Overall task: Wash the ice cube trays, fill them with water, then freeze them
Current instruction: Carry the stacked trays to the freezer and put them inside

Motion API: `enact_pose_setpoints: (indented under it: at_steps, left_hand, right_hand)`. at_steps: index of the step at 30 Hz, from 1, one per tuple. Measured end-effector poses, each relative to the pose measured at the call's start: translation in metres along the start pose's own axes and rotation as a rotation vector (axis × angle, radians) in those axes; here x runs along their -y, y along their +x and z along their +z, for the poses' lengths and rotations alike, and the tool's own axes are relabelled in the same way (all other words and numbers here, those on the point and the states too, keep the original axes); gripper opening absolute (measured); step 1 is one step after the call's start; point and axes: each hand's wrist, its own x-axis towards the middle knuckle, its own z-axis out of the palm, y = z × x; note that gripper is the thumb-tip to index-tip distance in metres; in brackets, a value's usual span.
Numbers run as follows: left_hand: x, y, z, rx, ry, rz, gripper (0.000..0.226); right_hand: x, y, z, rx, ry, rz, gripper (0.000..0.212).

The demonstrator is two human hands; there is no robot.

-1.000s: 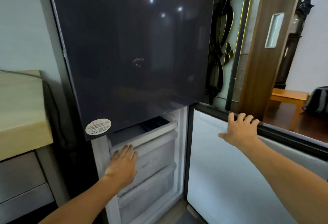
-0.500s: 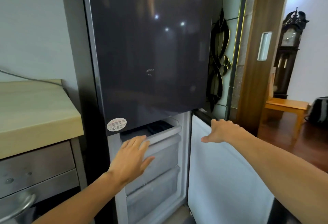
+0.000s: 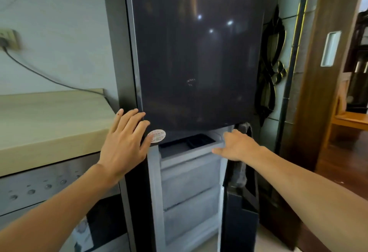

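Well, on the head view my left hand [image 3: 124,144] lies flat, fingers [image 3: 131,120] spread wide, on the lower corner of the upper fridge door [image 3: 197,52]. My right hand [image 3: 237,146], fingers straight and holding nothing, touches the right corner of the top freezer drawer [image 3: 189,153], where the dark ice cube trays [image 3: 191,141] sit. That drawer juts out; swinging the freezer door [image 3: 241,217] against it could, I judge, jolt the trays, spill water or pinch my fingers.

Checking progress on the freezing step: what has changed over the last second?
The left hand left the drawers and rose to the lower left corner of the upper door, fingers spread. The freezer door swung inward with the right hand, now beside the top drawer. The drawers stay in place, dark tray inside.
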Motion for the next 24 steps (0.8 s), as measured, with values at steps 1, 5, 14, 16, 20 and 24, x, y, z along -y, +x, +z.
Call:
enact_pose_setpoints:
  at_steps: [1, 5, 14, 16, 20, 24]
  left_hand:
    - [0.006, -0.002, -0.003, 0.027, 0.043, -0.027, 0.037]
    - [0.026, -0.015, -0.012, 0.266, 0.244, -0.161, 0.043]
    - [0.031, -0.022, -0.015, 0.341, 0.343, -0.106, 0.045]
    - [0.035, -0.025, -0.012, 0.295, 0.318, -0.099, 0.047]
    - [0.037, -0.029, 0.000, 0.230, 0.300, -0.116, 0.046]
    - [0.042, -0.032, 0.010, 0.178, 0.279, -0.109, 0.043]
  right_hand:
    - [0.005, 0.000, 0.001, -0.019, 0.027, -0.030, 0.069]
    - [0.026, -0.002, 0.011, -0.134, 0.126, -0.107, 0.047]
    - [0.080, -0.001, 0.069, -0.440, 0.297, -0.414, 0.038]
    - [0.089, 0.003, 0.085, -0.476, 0.193, -0.436, 0.046]
    - [0.107, 0.014, 0.112, -0.412, 0.130, -0.423, 0.059]
    - [0.116, 0.022, 0.123, -0.472, 0.121, -0.410, 0.054]
